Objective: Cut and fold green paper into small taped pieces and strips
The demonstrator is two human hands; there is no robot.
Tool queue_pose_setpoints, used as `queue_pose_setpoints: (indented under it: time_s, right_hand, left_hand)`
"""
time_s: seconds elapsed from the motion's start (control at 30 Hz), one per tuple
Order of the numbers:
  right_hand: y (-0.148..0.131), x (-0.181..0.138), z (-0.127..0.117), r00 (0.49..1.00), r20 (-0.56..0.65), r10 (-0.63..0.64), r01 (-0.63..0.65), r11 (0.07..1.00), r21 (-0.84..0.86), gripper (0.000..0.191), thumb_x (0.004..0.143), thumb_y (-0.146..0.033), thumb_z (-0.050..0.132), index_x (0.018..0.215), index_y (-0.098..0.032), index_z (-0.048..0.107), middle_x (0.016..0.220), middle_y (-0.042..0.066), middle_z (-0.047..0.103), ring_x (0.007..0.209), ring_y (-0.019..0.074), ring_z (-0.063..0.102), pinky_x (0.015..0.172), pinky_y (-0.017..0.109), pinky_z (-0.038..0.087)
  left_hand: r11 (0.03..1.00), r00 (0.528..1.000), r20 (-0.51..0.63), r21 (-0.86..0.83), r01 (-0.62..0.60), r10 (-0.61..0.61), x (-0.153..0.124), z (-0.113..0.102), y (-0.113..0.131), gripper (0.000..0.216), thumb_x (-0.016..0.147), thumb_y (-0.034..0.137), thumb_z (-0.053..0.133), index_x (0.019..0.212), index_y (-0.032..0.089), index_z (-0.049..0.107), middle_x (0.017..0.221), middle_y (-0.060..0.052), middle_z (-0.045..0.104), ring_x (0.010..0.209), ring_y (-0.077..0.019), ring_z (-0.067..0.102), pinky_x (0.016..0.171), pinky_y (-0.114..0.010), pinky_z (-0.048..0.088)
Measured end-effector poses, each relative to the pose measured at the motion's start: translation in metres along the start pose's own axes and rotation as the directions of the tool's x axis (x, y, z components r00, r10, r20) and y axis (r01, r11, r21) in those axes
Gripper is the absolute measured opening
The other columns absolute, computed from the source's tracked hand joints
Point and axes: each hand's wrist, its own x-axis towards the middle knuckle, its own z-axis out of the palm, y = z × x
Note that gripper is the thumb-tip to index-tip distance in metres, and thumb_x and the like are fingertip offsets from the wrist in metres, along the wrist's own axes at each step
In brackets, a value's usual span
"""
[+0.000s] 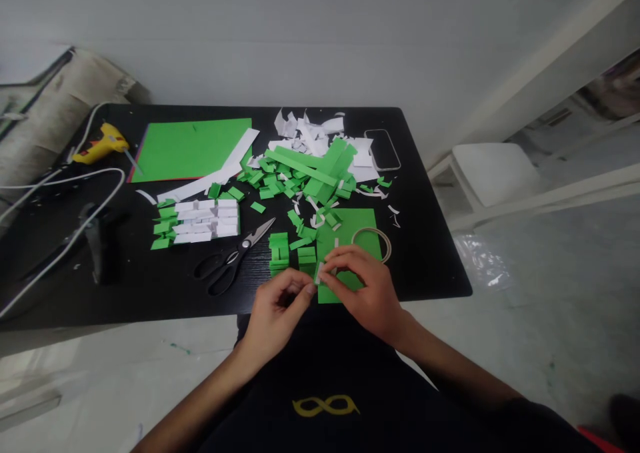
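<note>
My left hand (pixel 277 306) and my right hand (pixel 363 287) meet at the near edge of a black table (pixel 150 286). Between their fingertips they pinch one small folded green paper piece (pixel 319 273). Just under the hands lies a green paper sheet (pixel 350 239) with a roll of tape (pixel 373 238) on it. Small stacks of folded green pieces (pixel 285 251) stand right beyond my left hand. Black-handled scissors (pixel 233 259) lie to the left of these stacks.
A heap of green strips and white scraps (pixel 310 166) covers the table's middle. Rows of white and green folded pieces (pixel 200 221) lie at left, beyond them a large green sheet (pixel 193 147). A yellow glue gun (pixel 103 143), cables and a phone (pixel 383 148) lie farther off. A white chair (pixel 493 169) stands right.
</note>
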Motion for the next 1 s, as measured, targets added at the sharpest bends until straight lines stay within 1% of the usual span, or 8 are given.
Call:
queue_pose_setpoints:
  time_s: [0.13,0.27,0.33,0.43,0.53,0.6,0.73,1.0]
  right_hand:
    - [0.0005,-0.0016,0.0004,1.0,0.004,0.015,-0.015,1.0,-0.005,0.009,0.093,-0.017,0.078,0.093,-0.025,0.075,0.103,0.006,0.076,0.097,0.0233,0.076,0.089,0.04,0.062]
    - [0.0014,-0.0022,0.0007,1.0,0.003,0.0,0.0,1.0,-0.026,0.009,0.094,-0.018,0.078,0.092,-0.026,0.075,0.105,0.006,0.078,0.098,0.0233,0.077,0.09,0.041,0.063]
    - [0.0012,-0.0023,0.0008,0.999,-0.008,-0.04,0.039,0.997,-0.069,0.008,0.095,-0.018,0.077,0.093,-0.026,0.075,0.108,0.006,0.078,0.102,0.0238,0.076,0.093,0.042,0.063]
    - [0.0005,-0.0026,0.0012,0.99,-0.03,-0.135,0.129,0.979,-0.156,0.007,0.096,-0.018,0.077,0.094,-0.025,0.075,0.11,0.008,0.077,0.106,0.0252,0.074,0.096,0.044,0.062]
    - [-0.0001,-0.0033,0.0022,0.977,-0.028,-0.209,0.198,0.956,-0.215,0.007,0.098,-0.017,0.075,0.097,-0.024,0.076,0.109,0.009,0.076,0.106,0.0255,0.073,0.095,0.044,0.062]
    - [-0.0004,-0.0036,0.0031,0.973,-0.019,-0.229,0.22,0.95,-0.222,0.008,0.099,-0.017,0.073,0.099,-0.024,0.076,0.109,0.009,0.076,0.105,0.0253,0.072,0.094,0.045,0.062]
    - [-0.001,-0.0035,0.0044,0.976,0.029,-0.215,0.216,0.958,-0.19,0.013,0.102,-0.015,0.067,0.104,-0.025,0.075,0.105,0.007,0.078,0.102,0.0247,0.074,0.091,0.045,0.062]
    - [-0.0019,-0.002,0.0005,0.975,0.142,-0.171,0.196,0.963,-0.186,0.018,0.104,-0.016,0.06,0.109,-0.023,0.075,0.104,0.008,0.081,0.099,0.0246,0.076,0.09,0.043,0.063]
  left_hand:
    - [1.0,1.0,0.008,0.024,-0.021,0.021,-0.0003,0.0004,-0.0015,0.018,0.098,0.031,0.067,0.086,0.018,0.071,0.072,0.0,0.065,0.065,-0.0127,0.058,0.062,-0.023,0.046]
    - [0.999,0.999,-0.004,0.031,-0.044,0.044,-0.0004,0.0003,-0.0021,0.017,0.098,0.029,0.068,0.086,0.019,0.071,0.071,0.001,0.064,0.064,-0.0123,0.057,0.06,-0.023,0.044]
    - [0.998,0.998,-0.012,0.039,-0.058,0.059,-0.0004,0.0001,-0.002,0.016,0.099,0.028,0.067,0.086,0.019,0.07,0.071,0.002,0.064,0.065,-0.0123,0.057,0.06,-0.023,0.044]
    - [0.993,0.995,-0.018,0.076,-0.092,0.093,-0.0001,0.0,-0.0014,0.014,0.099,0.025,0.067,0.087,0.019,0.07,0.074,0.001,0.066,0.067,-0.0129,0.059,0.063,-0.024,0.046]
    - [0.979,0.987,-0.036,0.135,-0.153,0.159,0.0014,0.0004,-0.0003,0.011,0.1,0.022,0.067,0.089,0.02,0.07,0.077,0.001,0.066,0.07,-0.0128,0.061,0.066,-0.024,0.048]
    - [0.962,0.975,-0.048,0.181,-0.207,0.219,0.0027,0.0007,0.001,0.011,0.1,0.02,0.066,0.089,0.02,0.069,0.079,0.001,0.065,0.072,-0.0127,0.061,0.068,-0.024,0.049]
    - [0.926,0.956,-0.034,0.262,-0.273,0.291,0.0041,0.0002,0.0043,0.01,0.101,0.017,0.065,0.091,0.02,0.067,0.082,0.001,0.066,0.075,-0.0133,0.063,0.071,-0.025,0.05]
    - [0.882,0.937,0.03,0.326,-0.339,0.349,0.0041,-0.001,0.0061,0.011,0.103,0.016,0.061,0.093,0.021,0.063,0.084,-0.001,0.067,0.076,-0.0147,0.064,0.072,-0.027,0.052]
